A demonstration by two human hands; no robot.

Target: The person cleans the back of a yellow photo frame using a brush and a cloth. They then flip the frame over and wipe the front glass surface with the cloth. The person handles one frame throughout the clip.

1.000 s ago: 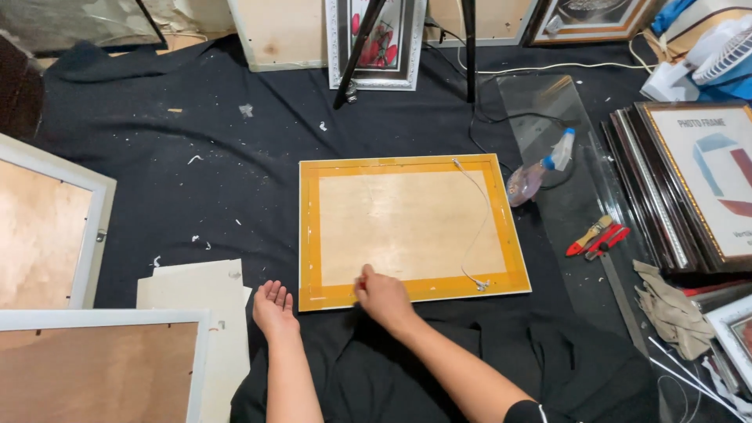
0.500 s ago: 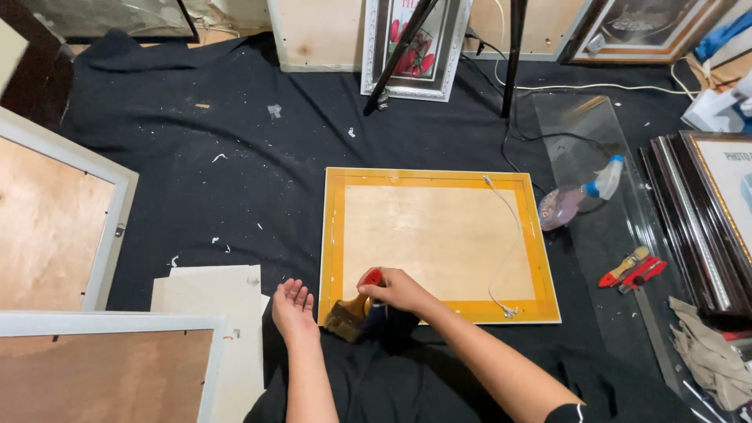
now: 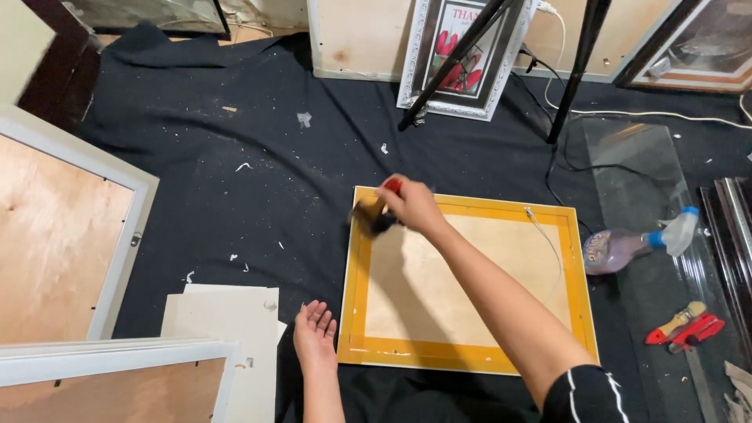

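Note:
A picture frame (image 3: 470, 356) lies face down on the black cloth, its plywood back edged with yellow tape and a hanging wire across the right side. My right hand (image 3: 411, 205) is shut on a red-handled brush (image 3: 374, 215), blurred, over the frame's top left corner. My left hand (image 3: 315, 335) rests open, palm up, on the cloth just left of the frame's bottom left corner, touching nothing else.
A spray bottle (image 3: 627, 247) lies on a glass sheet (image 3: 650, 168) to the right, with red-handled tools (image 3: 685, 325) below it. White boards (image 3: 227, 321) and white frames (image 3: 70, 243) lie at left. Tripod legs (image 3: 572, 70) and a framed flower picture (image 3: 462, 55) stand behind.
My right hand picked up the brush near the frame's bottom left edge and has swept it up to the top left corner. My left hand stayed on the cloth.

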